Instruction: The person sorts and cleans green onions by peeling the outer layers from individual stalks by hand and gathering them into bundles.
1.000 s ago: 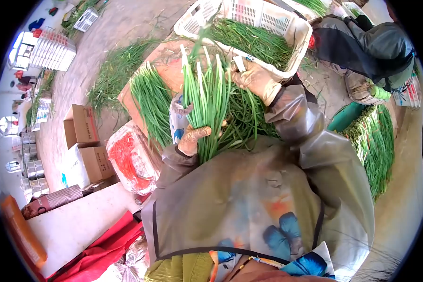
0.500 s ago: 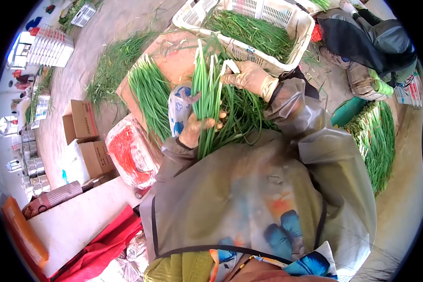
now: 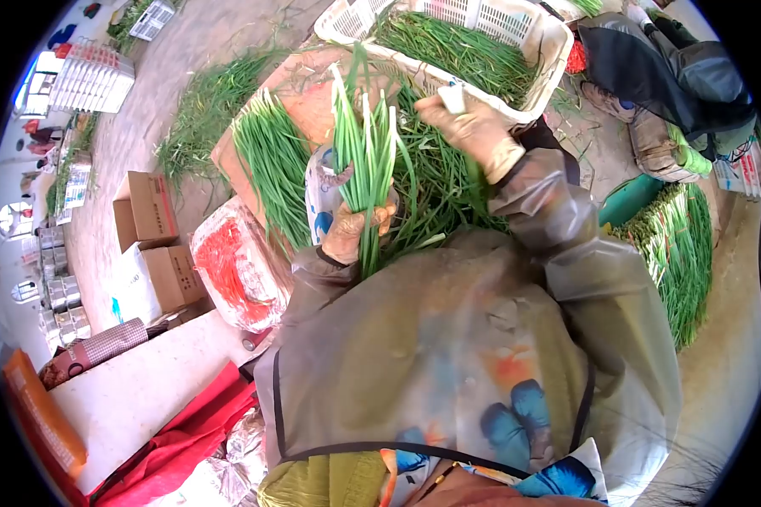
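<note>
Gloved, my left hand (image 3: 347, 234) is wrapped round the lower part of a bunch of green stalks (image 3: 365, 160), whose pale ends point up. To its right, my right hand (image 3: 473, 133), also gloved, is raised with a small white object (image 3: 451, 99) at its fingers; what that object is I cannot make out. Loose greens (image 3: 438, 190) lie beneath and between the hands. A neater bunch with pale tops (image 3: 271, 156) rests on the brown board (image 3: 311, 108) to the left.
A white crate (image 3: 560, 63) of greens stands ahead. Bundled greens (image 3: 681, 262) are at the right, near a co-worker's legs (image 3: 651, 76). On the left are cardboard boxes (image 3: 171, 275), a package of red ties (image 3: 232, 269) and a white surface (image 3: 152, 393). Cut greens (image 3: 203, 114) litter the floor.
My right hand has moved a little right, away from the stalks. The bunch in my left hand has shifted slightly left since half a second ago, and its stalks are more fanned out.
</note>
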`<state>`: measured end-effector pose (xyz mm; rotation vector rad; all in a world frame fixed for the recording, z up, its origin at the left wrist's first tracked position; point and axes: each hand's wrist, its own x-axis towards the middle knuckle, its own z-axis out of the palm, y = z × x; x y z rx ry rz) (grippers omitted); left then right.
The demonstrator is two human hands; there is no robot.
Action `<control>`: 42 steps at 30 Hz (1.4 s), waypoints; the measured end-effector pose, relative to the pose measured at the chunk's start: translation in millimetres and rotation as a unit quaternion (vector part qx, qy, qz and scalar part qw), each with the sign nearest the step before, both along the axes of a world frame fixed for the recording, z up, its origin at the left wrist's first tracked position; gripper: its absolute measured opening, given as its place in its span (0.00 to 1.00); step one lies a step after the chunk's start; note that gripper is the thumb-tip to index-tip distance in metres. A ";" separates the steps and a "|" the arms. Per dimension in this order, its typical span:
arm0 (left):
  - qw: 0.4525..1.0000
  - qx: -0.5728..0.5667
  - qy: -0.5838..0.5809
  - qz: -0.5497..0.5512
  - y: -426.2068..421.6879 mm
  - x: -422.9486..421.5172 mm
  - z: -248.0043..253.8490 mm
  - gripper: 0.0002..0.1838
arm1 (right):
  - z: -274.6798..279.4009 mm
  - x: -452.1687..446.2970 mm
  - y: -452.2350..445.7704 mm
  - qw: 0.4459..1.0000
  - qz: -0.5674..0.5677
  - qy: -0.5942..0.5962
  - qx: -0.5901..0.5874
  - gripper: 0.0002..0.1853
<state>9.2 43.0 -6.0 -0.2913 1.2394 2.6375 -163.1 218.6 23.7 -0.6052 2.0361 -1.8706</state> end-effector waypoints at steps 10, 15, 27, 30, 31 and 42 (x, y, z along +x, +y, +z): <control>0.997 0.032 0.045 0.058 -2.0 2.9 13.1 0.30 | -8.1 -47.7 25.0 0.954 -0.126 0.193 0.191 0.12; 0.993 0.073 0.089 -0.035 -11.6 2.1 -1.4 0.31 | 20.8 -29.4 12.8 0.986 0.029 -0.157 0.051 0.13; 0.999 0.018 0.018 0.037 -8.4 15.2 16.7 0.46 | 14.6 -76.2 36.9 0.985 -0.160 -0.023 0.056 0.10; 0.997 -0.003 0.019 0.068 -9.8 12.1 10.2 0.46 | -1.4 -109.7 72.9 0.972 -0.195 0.115 0.063 0.14; 0.998 0.003 0.026 0.050 -12.7 10.2 6.0 0.46 | 20.5 -90.0 67.1 0.980 -0.129 0.144 0.043 0.14; 0.997 0.016 0.028 -0.066 8.5 -4.3 19.2 0.41 | 15.9 -4.2 -22.0 0.987 0.159 -0.022 -0.030 0.12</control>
